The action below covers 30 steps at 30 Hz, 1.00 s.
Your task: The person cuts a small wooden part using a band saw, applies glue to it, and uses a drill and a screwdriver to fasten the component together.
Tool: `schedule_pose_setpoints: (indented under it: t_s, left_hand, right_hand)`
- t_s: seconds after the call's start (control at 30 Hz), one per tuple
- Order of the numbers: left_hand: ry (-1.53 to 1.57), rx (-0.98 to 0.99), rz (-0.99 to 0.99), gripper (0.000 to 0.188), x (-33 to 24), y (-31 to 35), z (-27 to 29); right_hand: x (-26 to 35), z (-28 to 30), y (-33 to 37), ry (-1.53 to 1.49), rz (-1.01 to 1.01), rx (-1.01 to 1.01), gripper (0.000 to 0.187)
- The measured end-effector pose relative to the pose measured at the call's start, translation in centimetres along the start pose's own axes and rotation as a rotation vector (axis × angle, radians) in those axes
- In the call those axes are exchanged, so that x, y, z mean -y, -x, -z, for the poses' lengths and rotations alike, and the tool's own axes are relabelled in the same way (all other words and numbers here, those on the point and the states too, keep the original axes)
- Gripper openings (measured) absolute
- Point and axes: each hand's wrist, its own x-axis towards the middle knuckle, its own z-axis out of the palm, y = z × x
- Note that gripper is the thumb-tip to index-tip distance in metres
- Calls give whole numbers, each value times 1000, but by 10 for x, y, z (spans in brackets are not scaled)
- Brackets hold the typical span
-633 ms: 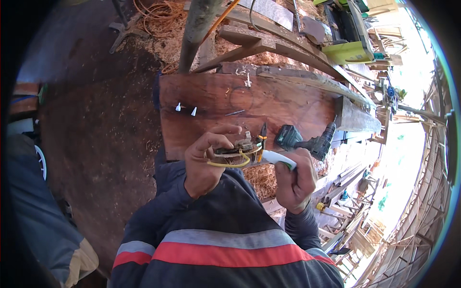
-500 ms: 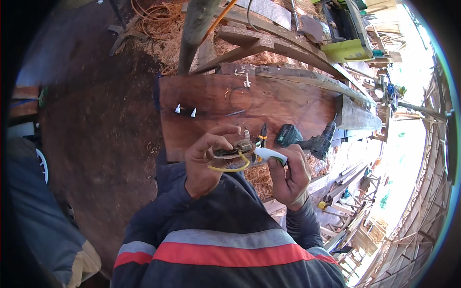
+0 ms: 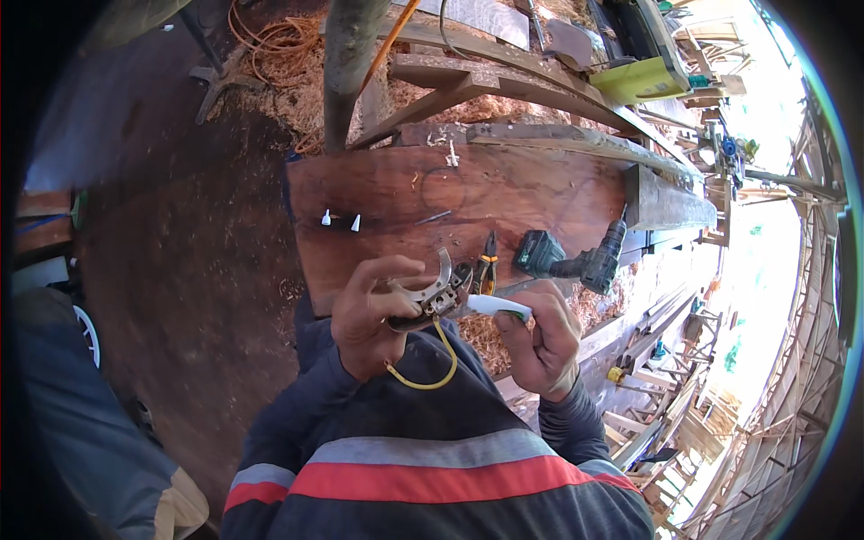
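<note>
White tube (image 3: 495,307) in right hand (image 3: 545,340)

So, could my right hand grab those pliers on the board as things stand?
Probably not straight away: your right hand is holding the white tube. Otherwise the pliers look within easy reach, lying uncovered on the wooden board.

On my remote view, both hands are raised before the torso (image 3: 396,423), apart from each other. My left hand (image 3: 367,319) grips with its uppermost finger lifted and stretched rightward; my right hand (image 3: 544,340) pinches between thumb and curled fingers. Both sleeved forearms (image 3: 310,391) angle inward.
</note>
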Motion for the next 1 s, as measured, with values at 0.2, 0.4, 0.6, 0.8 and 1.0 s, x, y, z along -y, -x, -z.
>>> schedule_pose_setpoints:
  t_s: [0.2,0.4,0.6,0.8,1.0]
  left_hand:
    - [-263,86,-265,41,2,10,9]
    - [-249,258,-339,40,-8,11,16]
    - [-155,312,-141,37,-9,17,20]
    - [-184,235,-308,39,-9,17,17]
    - [-188,194,-318,44,-8,17,14]
  right_hand:
    - [14,15,0,-37,-57,-81,19]
    - [20,22,-2,-87,1,-79,21]
    - [19,24,-5,-55,-74,19,18]
    - [17,22,-4,-63,-69,79,18]
    - [20,19,-3,-51,-139,59,14]
